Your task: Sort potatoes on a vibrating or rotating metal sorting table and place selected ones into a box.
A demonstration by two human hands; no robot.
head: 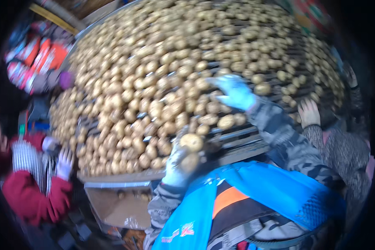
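A broad heap of potatoes (156, 106) lies on a slatted sorting table (237, 137) in front of me. My left hand (176, 165), in a pale glove, is at the near edge. It holds a pale, round potato (191, 142) against its fingers, and a second, blurred potato (190, 162) sits lower by the palm. Farther in, my right hand (236, 91), in a light blue glove, reaches over the heap with thumb and fingers apart. Its fingertips are beside a potato (203, 83); blur hides whether they touch. Dark slats show between the potatoes near it.
An open cardboard box (122, 203) stands below the near edge, left of me, with a few potatoes inside. Co-workers' hands are at the left edge (65, 162) and at the right (309, 113). Another person's orange-and-grey sleeve (47, 62) is at the far left.
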